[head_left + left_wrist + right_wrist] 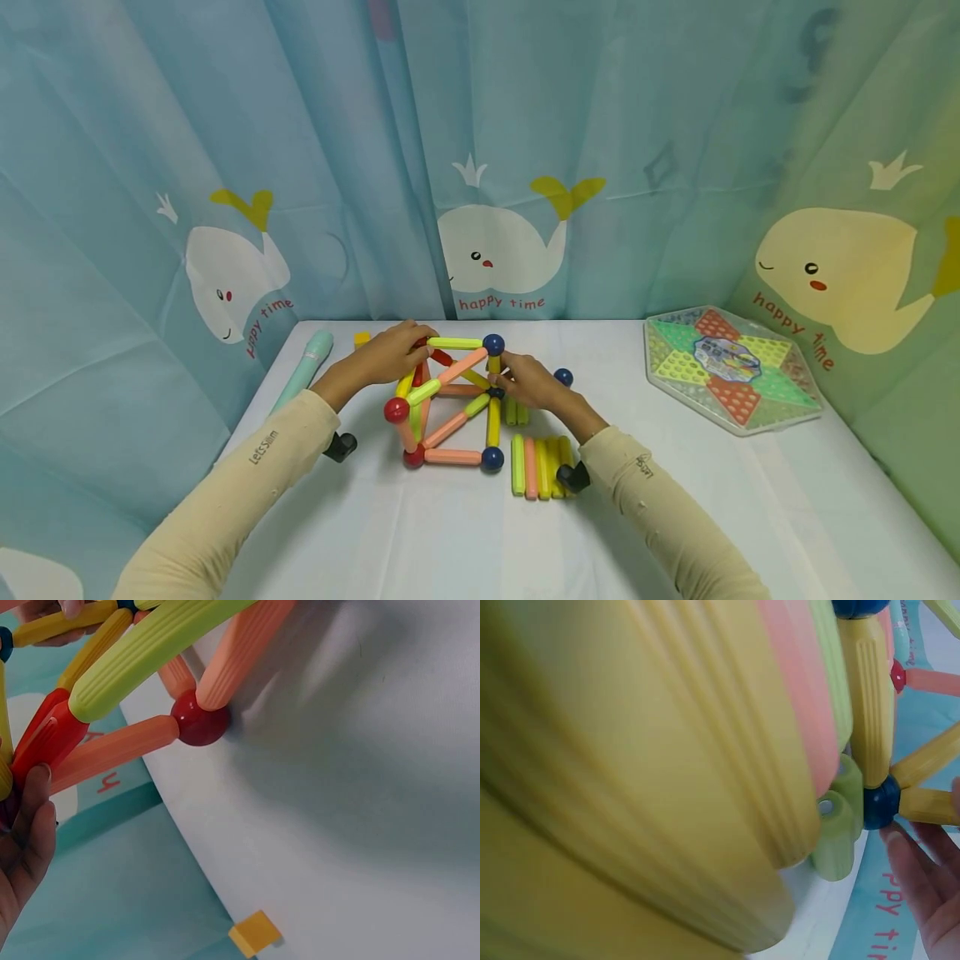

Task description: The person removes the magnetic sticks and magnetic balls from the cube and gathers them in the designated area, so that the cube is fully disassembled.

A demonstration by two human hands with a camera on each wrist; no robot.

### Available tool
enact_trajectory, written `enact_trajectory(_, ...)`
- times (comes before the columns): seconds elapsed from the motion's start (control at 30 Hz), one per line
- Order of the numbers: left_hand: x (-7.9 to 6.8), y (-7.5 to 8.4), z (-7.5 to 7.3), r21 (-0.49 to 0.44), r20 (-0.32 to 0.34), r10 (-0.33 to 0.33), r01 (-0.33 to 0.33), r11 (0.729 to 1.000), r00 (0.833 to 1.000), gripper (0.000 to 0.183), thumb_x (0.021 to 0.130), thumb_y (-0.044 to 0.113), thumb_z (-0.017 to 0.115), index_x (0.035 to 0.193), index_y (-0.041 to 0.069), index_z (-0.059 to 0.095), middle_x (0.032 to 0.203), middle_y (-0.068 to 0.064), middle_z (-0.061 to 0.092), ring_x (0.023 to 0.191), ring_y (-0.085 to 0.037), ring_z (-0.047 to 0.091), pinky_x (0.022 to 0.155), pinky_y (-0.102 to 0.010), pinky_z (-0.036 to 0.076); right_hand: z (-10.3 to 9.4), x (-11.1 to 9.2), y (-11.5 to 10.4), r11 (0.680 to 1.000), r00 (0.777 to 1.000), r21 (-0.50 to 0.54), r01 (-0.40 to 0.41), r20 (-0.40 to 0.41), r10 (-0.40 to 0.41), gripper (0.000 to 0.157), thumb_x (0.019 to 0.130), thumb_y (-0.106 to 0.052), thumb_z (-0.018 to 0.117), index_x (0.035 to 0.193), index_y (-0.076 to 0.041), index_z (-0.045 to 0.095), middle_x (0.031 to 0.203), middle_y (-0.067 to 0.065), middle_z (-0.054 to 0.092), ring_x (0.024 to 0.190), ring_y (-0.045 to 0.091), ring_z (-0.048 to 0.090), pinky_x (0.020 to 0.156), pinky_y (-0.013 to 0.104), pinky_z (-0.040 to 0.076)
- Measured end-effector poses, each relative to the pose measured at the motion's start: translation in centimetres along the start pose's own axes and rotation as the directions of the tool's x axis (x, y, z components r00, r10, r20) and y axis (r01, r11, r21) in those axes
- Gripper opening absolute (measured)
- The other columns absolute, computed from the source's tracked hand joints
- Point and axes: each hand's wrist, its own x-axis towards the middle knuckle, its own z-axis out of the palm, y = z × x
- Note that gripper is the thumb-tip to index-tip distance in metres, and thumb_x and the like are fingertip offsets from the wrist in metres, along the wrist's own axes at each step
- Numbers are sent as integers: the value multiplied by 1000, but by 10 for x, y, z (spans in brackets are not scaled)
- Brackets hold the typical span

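A cube-like frame of magnetic sticks and balls (453, 457) stands on the white table, its sticks pink, yellow, green and red. My left hand (390, 354) grips its far upper left corner, the fingers round a dark red ball (9, 808) with a fingertip against a red stick (51, 735). On the far right side, my right hand (528, 382) pinches a yellow stick (930, 805) close to a blue ball (882, 802). Red balls (397, 409) join the frame's left side, blue balls (492, 459) its right. The left palm is mostly hidden behind the back of the hand.
Loose yellow, pink and green sticks (531, 467) lie in a row below my right wrist, with green sticks (516, 412) behind. A loose blue ball (563, 377) sits right of that hand. Hexagonal game board (731, 367) at right; teal cylinder (309, 364) and yellow block (362, 338) at left.
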Motion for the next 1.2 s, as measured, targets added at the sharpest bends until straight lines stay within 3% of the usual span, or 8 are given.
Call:
enact_trajectory(0.1, 0, 0, 0, 2, 5, -5, 5, 1000, 1000, 34, 105, 26, 52, 134, 11, 61, 119, -11, 61, 99, -24, 56, 89, -39, 50, 0, 0, 0, 999, 997, 38, 2, -72, 1, 31, 101, -27, 61, 125, -7, 60, 119, 12, 69, 109, 29, 67, 90, 42, 57)
enact_trajectory(0.23, 0, 0, 0, 0, 10, -13, 13, 1000, 1000, 34, 105, 26, 53, 134, 12, 61, 120, -11, 60, 100, -24, 56, 90, -40, 49, -3, 0, 1, 994, 976, 63, 90, -202, -75, 21, 100, -30, 64, 111, -12, 65, 109, 9, 71, 105, 28, 68, 87, 43, 58)
enact_trajectory(0.4, -1, 0, 0, -8, 9, -22, 22, 1000, 1000, 34, 105, 26, 53, 134, 12, 61, 122, -11, 60, 101, -25, 56, 91, -40, 49, -5, 0, 3, 982, 958, 79, 171, -247, -147, 11, 99, -23, 65, 100, -12, 65, 103, 9, 73, 101, 31, 71, 85, 44, 59)
enact_trajectory(0.5, 0, -1, 0, -6, 7, -21, 21, 1000, 1000, 34, 105, 26, 53, 135, 12, 61, 122, -11, 60, 102, -25, 56, 92, -41, 50, -6, 0, 4, 976, 952, 88, 197, -255, -169, 8, 100, -16, 63, 105, -10, 65, 105, 12, 73, 100, 32, 71, 85, 45, 59)
enact_trajectory(0.67, -1, 0, -1, -8, 7, -18, 18, 1000, 1000, 34, 105, 26, 53, 135, 11, 61, 122, -11, 60, 101, -24, 56, 90, -40, 50, -9, 0, 5, 981, 947, 60, 186, -278, -162, 20, 101, -11, 59, 121, -11, 65, 107, 14, 72, 98, 32, 71, 84, 47, 59)
enact_trajectory(0.87, -1, 0, -2, -11, 10, -18, 18, 1000, 1000, 34, 105, 26, 53, 135, 11, 61, 121, -11, 60, 100, -24, 56, 90, -40, 49, -9, 0, 9, 984, 964, 117, 135, -245, -103, 33, 96, -11, 67, 129, -8, 62, 110, 14, 70, 101, 33, 70, 86, 45, 59)
enact_trajectory(1.07, 0, 1, -1, -26, 20, -23, 23, 999, 1000, 35, 105, 27, 52, 136, 12, 60, 122, -10, 60, 102, -24, 55, 92, -40, 49, -7, 2, 14, 982, 986, 176, 61, -165, -32, 18, 93, -13, 71, 107, -3, 67, 104, 11, 71, 100, 30, 70, 85, 42, 59)
enact_trajectory(1.2, 0, -2, -1, -66, 15, -21, 22, 998, 1000, 35, 105, 26, 53, 136, 10, 60, 122, -10, 60, 102, -24, 55, 93, -41, 49, -7, 2, 15, 982, 994, 185, 38, -103, -19, 17, 93, -13, 70, 106, -3, 66, 104, 11, 71, 99, 28, 70, 83, 39, 59)
